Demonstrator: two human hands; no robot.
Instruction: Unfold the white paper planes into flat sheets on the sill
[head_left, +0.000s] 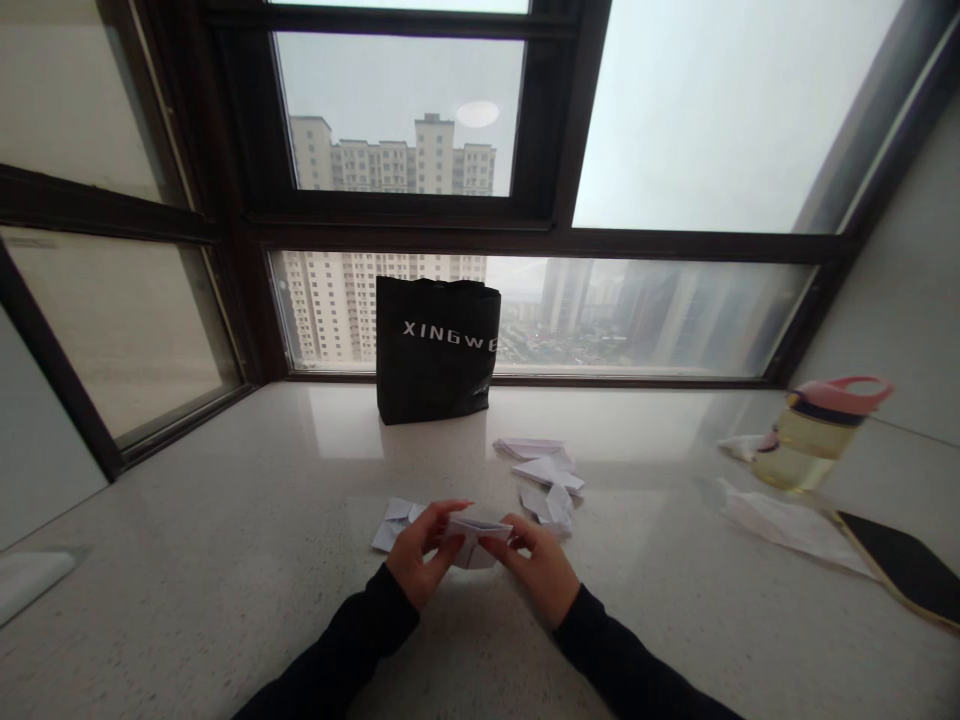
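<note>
A small piece of folded white paper point(477, 548) is held up just above the speckled counter, between my two hands. My left hand point(421, 552) pinches its left end, thumb on the near face and fingers behind. On the right end, my right hand point(541, 566) grips it with the thumb in front too. The paper's top edge gapes a little, and creases show on its near side. Beside my left hand lies another folded white paper point(394, 520), partly hidden by the fingers. Several folded papers point(551, 472) lie beyond my right hand.
A black bag point(438, 350) with white lettering stands by the window. To the right are a bottle with a pink lid point(814, 440), a crumpled tissue point(787, 522) and a dark phone-like slab point(904, 565). A white object point(34, 582) sits at the left edge.
</note>
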